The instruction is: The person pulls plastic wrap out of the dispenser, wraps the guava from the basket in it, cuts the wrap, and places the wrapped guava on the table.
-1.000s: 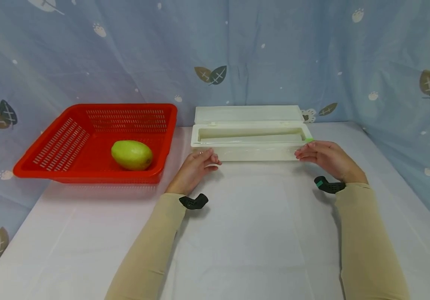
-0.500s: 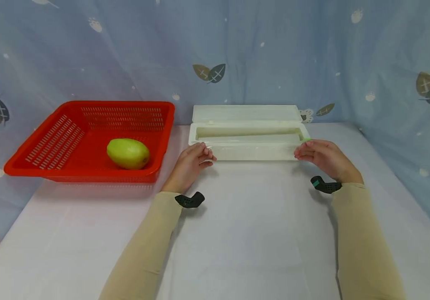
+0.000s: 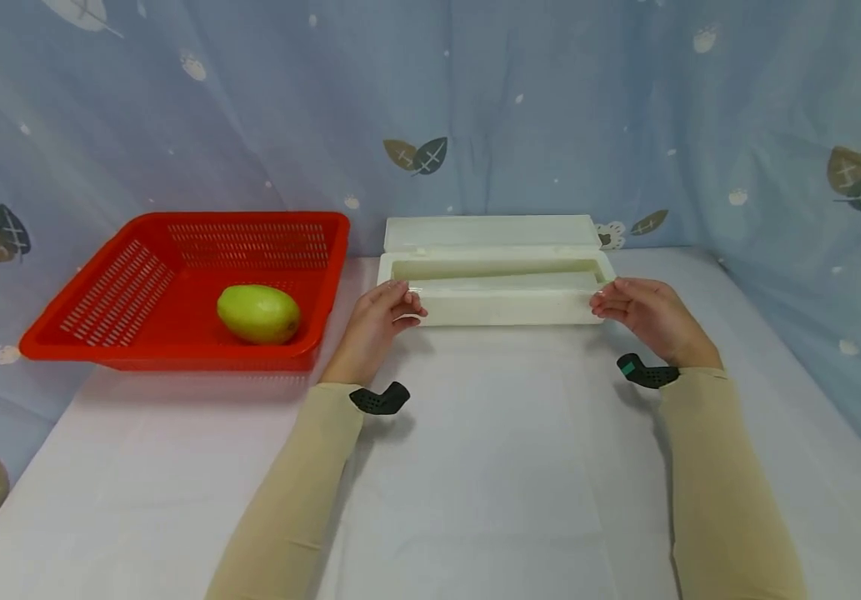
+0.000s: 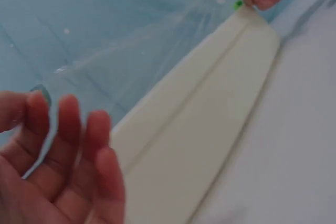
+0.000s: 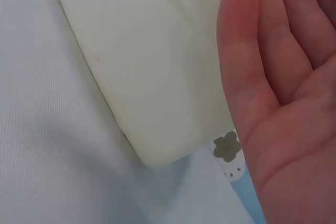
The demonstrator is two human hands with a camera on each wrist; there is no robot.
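Note:
A long cream cling film dispenser [image 3: 505,310] lies at the back of the table, its white lid [image 3: 490,233] raised. At its left front corner my left hand [image 3: 373,329] pinches the edge of a clear sheet of cling film [image 4: 131,56]. The right hand [image 3: 651,317], at the dispenser's right end, has its fingers curled at the other end of that film edge. In the left wrist view the film stretches between both hands above the box. A small green piece [image 4: 239,4] shows beside the right hand. The right thumb tip is hidden in the right wrist view.
A red plastic basket [image 3: 197,354] stands at the back left, holding a yellow-green melon-like fruit [image 3: 259,314]. A patterned blue cloth [image 3: 550,108] hangs close behind the dispenser. White cloth [image 3: 505,467] covers the table.
My left hand has shifted a little left, toward the dispenser's left corner. The right hand has barely moved. The head view has shifted slightly; basket and fruit stay in place.

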